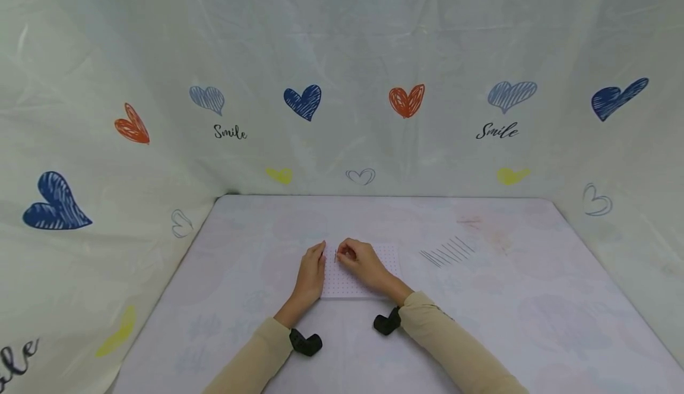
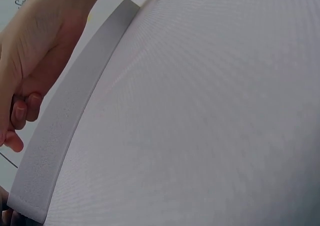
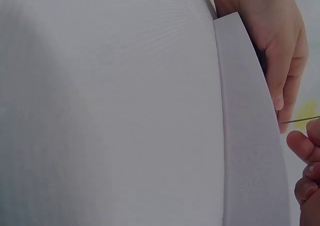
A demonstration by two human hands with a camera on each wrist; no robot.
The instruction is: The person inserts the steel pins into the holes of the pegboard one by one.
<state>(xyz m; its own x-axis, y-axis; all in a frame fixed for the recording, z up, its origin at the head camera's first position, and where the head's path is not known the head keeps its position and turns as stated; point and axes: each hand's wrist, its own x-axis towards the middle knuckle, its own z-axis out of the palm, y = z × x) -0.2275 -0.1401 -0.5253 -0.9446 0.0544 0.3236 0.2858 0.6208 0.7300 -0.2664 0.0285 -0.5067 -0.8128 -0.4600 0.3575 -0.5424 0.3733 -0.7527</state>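
A white board (image 1: 352,284) with a grid of small dots or holes lies flat on the table. Along its left edge rests my left hand (image 1: 310,272), fingers fairly straight and pointing away from me. My right hand (image 1: 365,261) is over the board's upper left part, pinching a thin dark stick (image 1: 335,256) that stands close over the dots. In the right wrist view, the fingertips (image 3: 300,146) grip that stick (image 3: 300,120), and its end comes near the fingers of my left hand (image 3: 280,50). The board's near side (image 2: 65,116) fills a slanted band in the left wrist view.
Several thin dark sticks (image 1: 447,252) lie slanted in a row on the table, right of the board. Behind the table (image 1: 256,222) hangs a pale curtain (image 1: 358,44) printed with hearts. Black wrist cameras (image 1: 306,343) sit near both cuffs.
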